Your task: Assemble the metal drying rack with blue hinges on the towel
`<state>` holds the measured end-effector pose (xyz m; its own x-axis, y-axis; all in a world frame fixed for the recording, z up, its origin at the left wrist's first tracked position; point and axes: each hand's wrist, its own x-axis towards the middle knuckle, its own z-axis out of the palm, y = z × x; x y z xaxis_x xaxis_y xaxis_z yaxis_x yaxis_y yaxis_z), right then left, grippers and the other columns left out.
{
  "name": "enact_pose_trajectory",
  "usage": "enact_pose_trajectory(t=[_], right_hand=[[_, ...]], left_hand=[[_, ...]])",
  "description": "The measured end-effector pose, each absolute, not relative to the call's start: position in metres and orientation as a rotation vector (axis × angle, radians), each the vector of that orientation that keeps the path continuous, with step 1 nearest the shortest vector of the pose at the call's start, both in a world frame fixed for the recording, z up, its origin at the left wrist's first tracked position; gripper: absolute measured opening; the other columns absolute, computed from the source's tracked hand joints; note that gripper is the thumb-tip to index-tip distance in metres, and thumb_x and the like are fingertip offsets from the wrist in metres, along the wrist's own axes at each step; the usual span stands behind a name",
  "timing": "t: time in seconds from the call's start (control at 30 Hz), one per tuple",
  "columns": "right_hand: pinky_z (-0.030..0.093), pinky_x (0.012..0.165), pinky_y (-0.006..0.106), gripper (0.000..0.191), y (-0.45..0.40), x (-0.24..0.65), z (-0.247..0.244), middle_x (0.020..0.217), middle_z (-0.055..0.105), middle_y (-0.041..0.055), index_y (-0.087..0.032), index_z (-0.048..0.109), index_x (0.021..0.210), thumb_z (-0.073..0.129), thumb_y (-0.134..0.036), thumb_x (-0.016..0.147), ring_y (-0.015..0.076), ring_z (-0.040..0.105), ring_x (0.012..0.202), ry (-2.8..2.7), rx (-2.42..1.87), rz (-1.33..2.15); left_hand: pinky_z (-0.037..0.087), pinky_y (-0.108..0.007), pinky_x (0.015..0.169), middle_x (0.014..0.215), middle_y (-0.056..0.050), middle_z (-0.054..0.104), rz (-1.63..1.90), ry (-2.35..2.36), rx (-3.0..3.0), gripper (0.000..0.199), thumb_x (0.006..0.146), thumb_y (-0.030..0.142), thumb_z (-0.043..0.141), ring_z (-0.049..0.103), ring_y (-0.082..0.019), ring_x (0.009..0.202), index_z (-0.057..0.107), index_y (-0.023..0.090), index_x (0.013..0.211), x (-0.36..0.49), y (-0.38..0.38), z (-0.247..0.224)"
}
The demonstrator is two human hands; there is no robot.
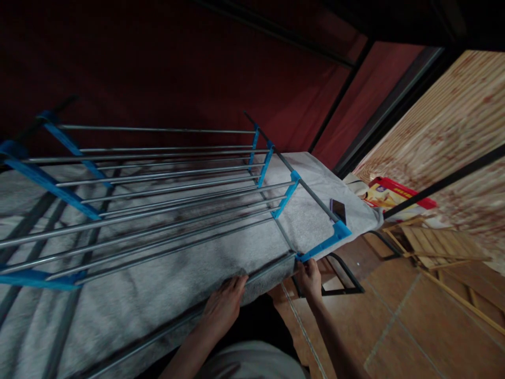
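Observation:
A rack of grey metal rods (pixel 169 196) with blue plastic brackets lies across a bed with a grey fleecy cover (pixel 158 300). My left hand (pixel 226 305) is closed round the long front tube (pixel 158 334) of the rack, at the bed's near edge. To its right, my right hand (pixel 310 278) pinches the front corner, just under the lower end of the large blue bracket (pixel 325 245). The fingertips of the right hand are partly hidden by that corner.
A phone (pixel 338 210) lies on the cover behind the large bracket. Black bed-frame posts (pixel 341 97) rise at the right. Beyond are a red and yellow package (pixel 394 197) and a wooden folding chair (pixel 442 242) on the tiled floor.

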<state>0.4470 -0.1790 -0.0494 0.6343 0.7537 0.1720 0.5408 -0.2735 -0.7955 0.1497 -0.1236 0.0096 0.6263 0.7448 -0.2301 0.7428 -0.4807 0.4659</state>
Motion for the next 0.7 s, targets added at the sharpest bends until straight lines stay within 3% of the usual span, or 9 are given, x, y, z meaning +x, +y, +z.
enact_pose_trajectory(t=[0.17, 0.7], right_hand=[[0.048, 0.074, 0.035, 0.030, -0.180, 0.452, -0.046, 0.083, 0.061, 0.0041, -0.024, 0.061, 0.086, 0.053, -0.053, 0.089, 0.0233, 0.060, 0.082, -1.068, -1.970, 0.267], [0.051, 0.073, 0.035, 0.018, -0.177, 0.449, -0.035, 0.083, 0.066, 0.0050, -0.025, 0.061, 0.077, 0.055, -0.042, 0.082, 0.0240, 0.063, 0.081, -1.045, -1.981, 0.296]], left_hand=[[0.055, -0.043, 0.093, 0.134, -0.009, 0.068, -0.020, 1.145, 2.324, 0.049, 0.105, 0.027, 0.033, 0.070, -0.027, 0.113, 0.047, 0.035, 0.151, 0.152, -0.128, 0.003], [0.056, -0.038, 0.090, 0.128, -0.008, 0.072, 0.008, 1.089, 2.336, 0.049, 0.104, 0.025, 0.034, 0.072, -0.024, 0.107, 0.051, 0.036, 0.149, 0.153, -0.127, 0.004]])
